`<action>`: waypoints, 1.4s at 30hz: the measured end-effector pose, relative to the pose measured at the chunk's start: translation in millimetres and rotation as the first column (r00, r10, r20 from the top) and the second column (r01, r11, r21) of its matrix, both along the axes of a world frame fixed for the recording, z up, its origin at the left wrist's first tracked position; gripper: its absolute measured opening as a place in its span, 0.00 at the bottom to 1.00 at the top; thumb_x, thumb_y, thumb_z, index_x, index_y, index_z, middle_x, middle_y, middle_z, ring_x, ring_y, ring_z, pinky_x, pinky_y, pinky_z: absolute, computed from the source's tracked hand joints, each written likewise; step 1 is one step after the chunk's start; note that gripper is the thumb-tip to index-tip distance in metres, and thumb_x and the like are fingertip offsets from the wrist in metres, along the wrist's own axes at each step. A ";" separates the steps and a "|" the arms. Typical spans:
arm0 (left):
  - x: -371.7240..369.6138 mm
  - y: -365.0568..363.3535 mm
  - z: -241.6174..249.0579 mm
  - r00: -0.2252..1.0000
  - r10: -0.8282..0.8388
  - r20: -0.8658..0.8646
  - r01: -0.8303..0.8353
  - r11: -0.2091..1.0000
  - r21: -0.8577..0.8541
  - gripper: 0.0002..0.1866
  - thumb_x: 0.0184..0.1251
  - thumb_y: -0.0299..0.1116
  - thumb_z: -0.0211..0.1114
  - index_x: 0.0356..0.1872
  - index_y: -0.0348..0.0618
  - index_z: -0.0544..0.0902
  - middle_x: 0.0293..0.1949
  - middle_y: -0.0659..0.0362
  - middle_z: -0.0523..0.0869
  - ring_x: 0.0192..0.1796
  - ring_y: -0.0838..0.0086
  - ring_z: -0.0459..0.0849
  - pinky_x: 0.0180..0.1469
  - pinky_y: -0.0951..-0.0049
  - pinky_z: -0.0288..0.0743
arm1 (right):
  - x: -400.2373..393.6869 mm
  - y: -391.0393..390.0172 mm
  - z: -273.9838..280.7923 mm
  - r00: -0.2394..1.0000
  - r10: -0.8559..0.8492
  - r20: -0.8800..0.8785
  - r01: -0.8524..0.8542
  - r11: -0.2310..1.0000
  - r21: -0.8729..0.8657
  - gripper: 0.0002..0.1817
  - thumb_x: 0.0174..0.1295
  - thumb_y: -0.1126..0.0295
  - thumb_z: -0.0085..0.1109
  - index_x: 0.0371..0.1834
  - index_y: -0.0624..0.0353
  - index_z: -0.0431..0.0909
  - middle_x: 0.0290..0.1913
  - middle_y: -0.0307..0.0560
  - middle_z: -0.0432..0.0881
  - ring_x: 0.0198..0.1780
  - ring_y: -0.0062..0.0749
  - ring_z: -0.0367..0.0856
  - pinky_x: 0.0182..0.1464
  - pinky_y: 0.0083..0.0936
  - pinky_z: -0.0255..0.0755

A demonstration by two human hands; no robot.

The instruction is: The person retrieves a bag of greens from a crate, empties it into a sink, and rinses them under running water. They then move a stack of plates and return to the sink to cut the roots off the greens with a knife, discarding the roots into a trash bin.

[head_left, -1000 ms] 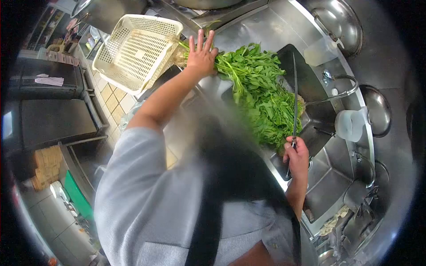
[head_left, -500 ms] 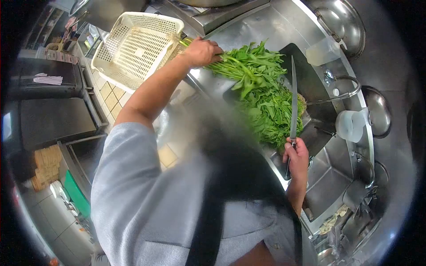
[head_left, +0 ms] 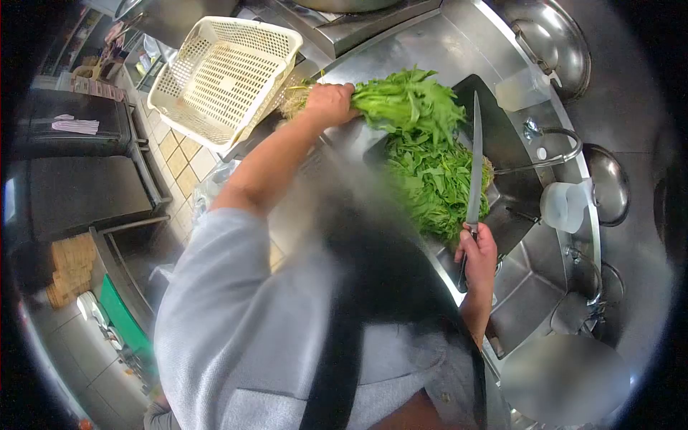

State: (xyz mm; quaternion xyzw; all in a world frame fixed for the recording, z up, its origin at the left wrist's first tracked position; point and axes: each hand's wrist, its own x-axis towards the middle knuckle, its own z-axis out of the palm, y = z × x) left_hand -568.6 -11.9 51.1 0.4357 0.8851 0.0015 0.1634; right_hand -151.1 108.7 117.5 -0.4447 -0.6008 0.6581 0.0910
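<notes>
My left hand (head_left: 332, 105) is wrapped around the stem end of a bunch of leafy greens (head_left: 412, 100). Its roots (head_left: 295, 98) poke out on the basket side, and its leaves spread to the right. Below that bunch lies a pile of leafy greens (head_left: 437, 183) on a dark cutting board (head_left: 469, 100) set over the sink. In my right hand (head_left: 480, 254) is the black handle of a long knife (head_left: 476, 165). The blade points away from me, over the board beside the pile's right edge.
A cream perforated basket (head_left: 229, 82) stands beyond my left arm. Faucets (head_left: 566, 132), a plastic jug (head_left: 565, 206) and woks (head_left: 608, 183) line the right side. A blurred grey round shape (head_left: 566, 376) fills the lower right. A grey sleeve (head_left: 159, 416) shows at lower left.
The bunch in my left hand has shifted a little right and its leaves are gathered closer together. The knife has hardly moved. The blurred grey shape has come into view at lower right.
</notes>
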 end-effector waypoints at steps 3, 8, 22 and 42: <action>-6.6 17.3 -7.5 0.983 0.159 0.095 -0.162 0.987 0.016 0.36 0.62 0.64 0.65 0.58 0.43 0.80 0.52 0.49 0.87 0.55 0.55 0.86 0.55 0.56 0.80 | -7.3 2.1 1.6 0.997 0.017 -0.081 -0.013 0.998 0.054 0.09 0.70 0.73 0.57 0.50 0.61 0.75 0.27 0.33 0.74 0.24 0.15 0.70 0.27 0.16 0.65; -19.8 18.0 -22.6 0.949 0.232 0.214 -0.226 0.973 -0.053 0.42 0.61 0.69 0.62 0.61 0.39 0.79 0.58 0.44 0.84 0.60 0.54 0.84 0.60 0.57 0.78 | -31.9 5.1 1.4 0.988 0.077 -0.135 -0.059 0.989 0.135 0.08 0.71 0.74 0.56 0.50 0.62 0.72 0.29 0.35 0.75 0.26 0.16 0.72 0.29 0.17 0.67; 29.0 -13.6 -33.6 0.989 0.027 -0.145 0.002 0.980 0.200 0.38 0.51 0.58 0.76 0.55 0.39 0.77 0.52 0.50 0.84 0.57 0.58 0.82 0.56 0.59 0.79 | -116.0 -1.1 -22.2 0.896 0.340 0.287 -0.444 0.722 0.531 0.24 0.70 0.68 0.57 0.69 0.51 0.69 0.45 0.63 0.84 0.45 0.61 0.84 0.49 0.45 0.76; 22.2 -13.8 -30.2 0.998 0.058 -0.016 -0.050 0.954 0.295 0.32 0.54 0.49 0.77 0.53 0.39 0.78 0.52 0.48 0.83 0.58 0.54 0.82 0.59 0.59 0.78 | -147.7 -12.5 -44.5 0.669 0.431 0.605 -0.743 0.392 0.542 0.39 0.70 0.71 0.51 0.83 0.38 0.48 0.39 0.62 0.84 0.40 0.60 0.83 0.45 0.50 0.74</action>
